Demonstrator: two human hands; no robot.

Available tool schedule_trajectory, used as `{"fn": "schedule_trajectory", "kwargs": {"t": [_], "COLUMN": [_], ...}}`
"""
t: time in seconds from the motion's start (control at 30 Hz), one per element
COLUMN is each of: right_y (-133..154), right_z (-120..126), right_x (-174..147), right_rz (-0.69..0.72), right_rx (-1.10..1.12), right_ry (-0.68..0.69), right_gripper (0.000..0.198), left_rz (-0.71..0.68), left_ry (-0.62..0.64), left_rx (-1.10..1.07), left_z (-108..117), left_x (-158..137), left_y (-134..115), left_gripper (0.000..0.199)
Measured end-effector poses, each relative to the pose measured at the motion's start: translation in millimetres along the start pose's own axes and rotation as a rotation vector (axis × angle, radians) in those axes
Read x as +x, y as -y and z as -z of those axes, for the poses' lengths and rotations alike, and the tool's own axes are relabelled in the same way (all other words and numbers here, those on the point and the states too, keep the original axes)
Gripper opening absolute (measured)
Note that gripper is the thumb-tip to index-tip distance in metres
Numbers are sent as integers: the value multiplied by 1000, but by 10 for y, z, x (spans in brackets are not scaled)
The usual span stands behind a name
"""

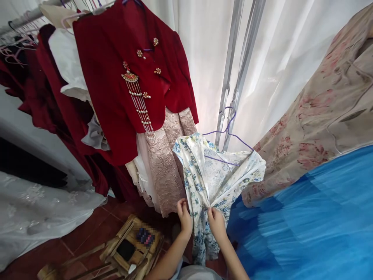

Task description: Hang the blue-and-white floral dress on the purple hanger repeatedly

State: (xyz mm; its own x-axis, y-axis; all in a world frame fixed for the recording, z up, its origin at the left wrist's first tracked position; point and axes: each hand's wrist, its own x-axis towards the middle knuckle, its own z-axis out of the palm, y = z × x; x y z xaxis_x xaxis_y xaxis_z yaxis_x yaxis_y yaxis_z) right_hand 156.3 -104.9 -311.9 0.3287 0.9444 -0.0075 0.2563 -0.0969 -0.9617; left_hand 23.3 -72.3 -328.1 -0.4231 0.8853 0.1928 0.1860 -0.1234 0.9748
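Note:
A sleeveless dress (198,186) in white cloth with blue and green flowers hangs by its shoulders on a thin purple wire hanger (215,132). Its front falls apart in a deep V, and the pale inner side of the back shows. At the bottom of that V, my right hand (217,223) pinches the dress's front edge. My left hand (185,218) is at the dress's left side, fingers loosely bent and apart, with no cloth plainly gripped. Lower down, the skirt hangs between my forearms.
A dark red velvet jacket (101,74) with a beaded ornament hangs over a pink brocade skirt (166,163). More clothes hang on a rail (26,17) at left. Blue tulle (314,217) and a beige floral garment (305,116) fill the right. A bamboo chair (132,252) stands below.

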Motion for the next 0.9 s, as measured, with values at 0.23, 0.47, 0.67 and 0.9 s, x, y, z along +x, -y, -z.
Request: {"fn": "schedule_trajectory", "kwargs": {"t": [0.23,0.47,0.67,0.9], "right_y": [57,476,1703,2360], "right_z": [-218,-28,326,484], "right_x": [-236,111,864,1272], "right_rz": [-147,-251,42,167], "right_rx": [389,464,536,672], "right_ry": [202,224,26,-148], "right_gripper": [63,62,48,45], "left_rz": [-233,-276,-256,-238], "left_ry": [519,603,679,835], "left_rx": [80,170,246,207], "left_z": [89,-78,-274,-462], "left_x": [-270,-175,-132,-203], "left_y": [212,78,-110,-150], "left_gripper": [34,8,22,16]}}
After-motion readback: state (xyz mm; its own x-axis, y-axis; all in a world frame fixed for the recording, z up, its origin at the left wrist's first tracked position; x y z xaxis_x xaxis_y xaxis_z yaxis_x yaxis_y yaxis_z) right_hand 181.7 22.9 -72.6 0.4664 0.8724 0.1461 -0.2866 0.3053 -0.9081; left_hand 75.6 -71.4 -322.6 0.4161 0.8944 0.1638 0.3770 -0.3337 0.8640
